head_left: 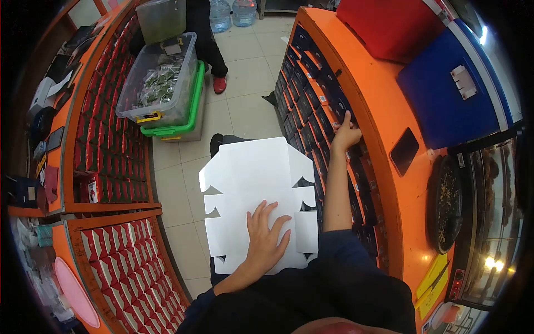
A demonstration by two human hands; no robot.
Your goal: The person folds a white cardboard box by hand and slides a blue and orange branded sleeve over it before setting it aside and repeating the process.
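A flat white die-cut cardboard sheet lies across the lap, its notched flaps spread out at both sides. My left hand rests on its lower middle with the fingers spread, palm down. Out to the right, my right hand is at the upper edge of a shelf of stacked dark boxes. Its fingers are bent, with one finger pointing up against a dark box; whether they grip it cannot be made out.
An orange counter borders the right, holding a phone and a blue cooler. Clear tubs stand ahead left, beside a person's leg and red shoe. Racks of red boxes line the left.
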